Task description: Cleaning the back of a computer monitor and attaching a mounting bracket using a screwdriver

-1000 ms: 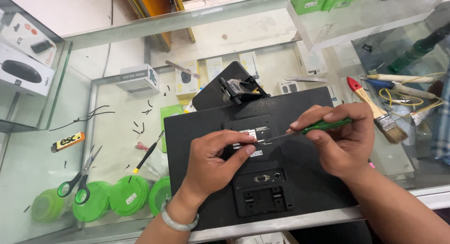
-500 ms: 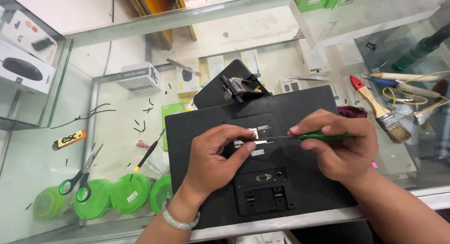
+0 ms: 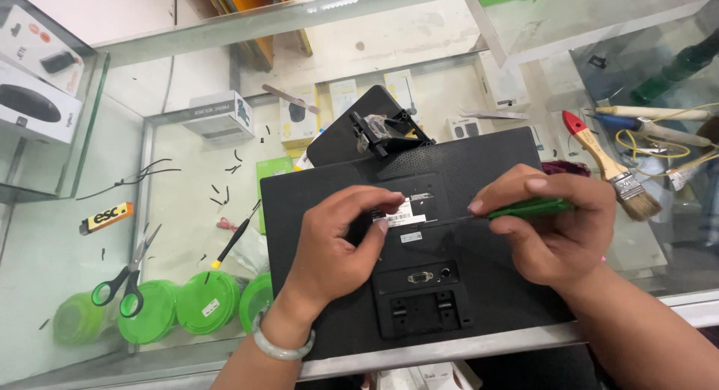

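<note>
Monitor (image 3: 449,285), black, back face up on glass tabletop (image 3: 187,210), its near edge overhanging the tabletop's front rim. Left hand (image 3: 337,248): fingers curled together, tips pressing the white label (image 3: 408,212) at the panel's middle. Right hand (image 3: 554,225): fingers clamped on green-handled screwdriver (image 3: 532,207), its tip just right of the left fingertips. Beyond the fingers, detached stand bracket (image 3: 386,131). Left of them, open glass with scissors (image 3: 123,274); green lidded tubs (image 3: 202,300) below the glass, contents hidden.

Black monitor back (image 3: 464,285) bearing a white label (image 3: 408,212); green-handled screwdriver (image 3: 530,208) — scissors (image 3: 123,274) with green-and-black handles — red-tipped wooden brush (image 3: 610,165).
</note>
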